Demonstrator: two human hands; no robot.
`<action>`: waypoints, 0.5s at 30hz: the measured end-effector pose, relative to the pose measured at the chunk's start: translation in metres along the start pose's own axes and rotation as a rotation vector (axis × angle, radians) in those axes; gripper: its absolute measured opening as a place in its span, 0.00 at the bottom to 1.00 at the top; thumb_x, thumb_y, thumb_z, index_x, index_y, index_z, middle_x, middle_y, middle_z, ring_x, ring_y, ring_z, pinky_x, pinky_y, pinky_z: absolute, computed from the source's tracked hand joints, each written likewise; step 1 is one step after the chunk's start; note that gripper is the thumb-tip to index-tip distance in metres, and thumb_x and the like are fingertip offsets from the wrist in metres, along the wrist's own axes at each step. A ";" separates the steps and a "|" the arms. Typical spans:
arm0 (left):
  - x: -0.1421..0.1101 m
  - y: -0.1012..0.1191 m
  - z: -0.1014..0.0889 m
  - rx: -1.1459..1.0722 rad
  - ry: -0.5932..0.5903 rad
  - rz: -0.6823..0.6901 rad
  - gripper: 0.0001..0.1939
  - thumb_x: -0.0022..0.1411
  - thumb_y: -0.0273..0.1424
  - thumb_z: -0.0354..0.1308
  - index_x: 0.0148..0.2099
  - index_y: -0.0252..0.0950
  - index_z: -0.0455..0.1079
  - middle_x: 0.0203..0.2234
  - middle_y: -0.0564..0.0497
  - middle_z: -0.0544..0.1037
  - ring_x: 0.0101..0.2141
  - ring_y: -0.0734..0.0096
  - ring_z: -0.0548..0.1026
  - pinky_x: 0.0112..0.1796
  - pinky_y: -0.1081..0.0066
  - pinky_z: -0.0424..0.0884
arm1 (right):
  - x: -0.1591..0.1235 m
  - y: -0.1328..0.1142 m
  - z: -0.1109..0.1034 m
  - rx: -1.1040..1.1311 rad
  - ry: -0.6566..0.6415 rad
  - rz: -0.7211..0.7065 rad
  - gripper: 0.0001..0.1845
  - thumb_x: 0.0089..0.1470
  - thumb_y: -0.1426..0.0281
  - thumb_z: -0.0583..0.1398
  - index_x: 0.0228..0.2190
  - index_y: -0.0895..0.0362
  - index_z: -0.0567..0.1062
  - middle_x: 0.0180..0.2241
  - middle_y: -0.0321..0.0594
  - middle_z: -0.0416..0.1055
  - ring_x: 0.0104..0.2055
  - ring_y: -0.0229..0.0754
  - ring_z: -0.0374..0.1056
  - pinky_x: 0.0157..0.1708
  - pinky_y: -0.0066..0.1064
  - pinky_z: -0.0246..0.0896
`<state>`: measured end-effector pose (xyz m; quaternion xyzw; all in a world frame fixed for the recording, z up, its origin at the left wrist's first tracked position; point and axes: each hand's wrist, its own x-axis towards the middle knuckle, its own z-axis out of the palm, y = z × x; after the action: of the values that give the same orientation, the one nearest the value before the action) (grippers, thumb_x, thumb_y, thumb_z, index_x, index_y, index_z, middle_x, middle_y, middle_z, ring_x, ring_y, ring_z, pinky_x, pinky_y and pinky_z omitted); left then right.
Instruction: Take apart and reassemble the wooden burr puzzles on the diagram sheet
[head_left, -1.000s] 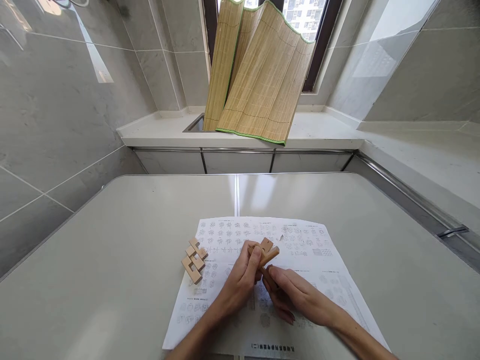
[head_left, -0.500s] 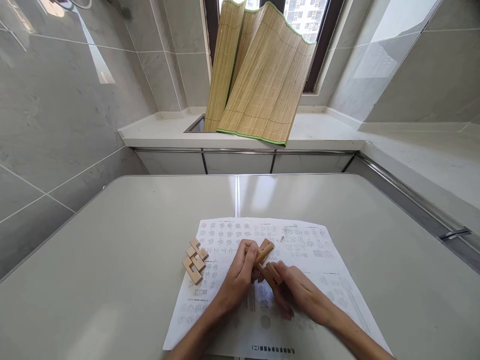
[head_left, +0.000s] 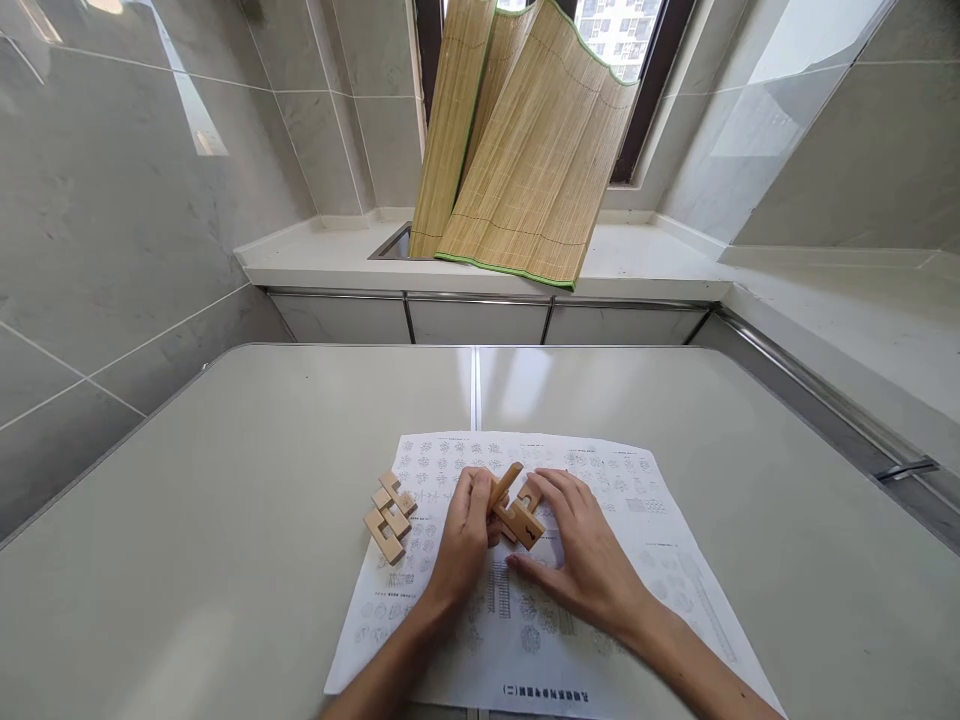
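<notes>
My left hand [head_left: 466, 535] is closed on a small group of notched wooden puzzle pieces [head_left: 522, 524] crossing one another, above the printed sheet [head_left: 592, 640]. One stick of the group points up and away, and a dark mark shows on the piece nearest my right hand. My right hand [head_left: 589, 555] is spread to the right of the group, thumb below and fingers above. Its fingertips are close to the group's upper right piece; whether they touch it I cannot tell. More notched wooden pieces [head_left: 391, 530] lie by the sheet's left edge.
The sheet is covered in small diagrams and lies on a pale glossy table [head_left: 225, 520] with a seam down its middle. Beyond the table a folded bamboo mat [head_left: 532, 170] leans against the window above a white ledge [head_left: 322, 260]. Tiled walls stand on both sides.
My right hand has come off the marked piece, moved up and opened out. My left hand has shifted slightly left, with the wooden pieces still in it and now more exposed.
</notes>
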<state>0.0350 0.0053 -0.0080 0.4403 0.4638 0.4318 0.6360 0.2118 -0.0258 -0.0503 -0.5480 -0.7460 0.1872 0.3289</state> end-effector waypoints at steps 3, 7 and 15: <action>0.000 -0.001 0.000 -0.004 -0.028 0.031 0.23 0.72 0.54 0.52 0.37 0.40 0.58 0.26 0.59 0.60 0.23 0.77 0.55 0.24 0.76 0.54 | 0.001 -0.001 0.005 -0.072 0.033 -0.007 0.41 0.59 0.58 0.67 0.67 0.47 0.58 0.65 0.49 0.64 0.68 0.65 0.57 0.64 0.63 0.59; 0.001 -0.002 -0.001 -0.017 -0.050 0.055 0.23 0.72 0.53 0.53 0.36 0.39 0.57 0.25 0.60 0.57 0.22 0.78 0.51 0.24 0.76 0.52 | 0.004 0.000 0.000 -0.063 0.094 -0.013 0.32 0.59 0.60 0.66 0.61 0.48 0.64 0.59 0.50 0.70 0.62 0.64 0.66 0.60 0.62 0.66; 0.002 -0.004 -0.001 0.018 -0.075 0.055 0.24 0.71 0.55 0.52 0.37 0.39 0.58 0.25 0.59 0.58 0.23 0.78 0.52 0.24 0.75 0.52 | 0.012 0.002 -0.026 0.334 0.226 0.305 0.27 0.59 0.52 0.66 0.56 0.48 0.71 0.60 0.47 0.72 0.62 0.60 0.68 0.63 0.59 0.63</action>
<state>0.0351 0.0062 -0.0122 0.4747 0.4311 0.4281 0.6368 0.2292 -0.0155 -0.0300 -0.6095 -0.5720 0.2931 0.4642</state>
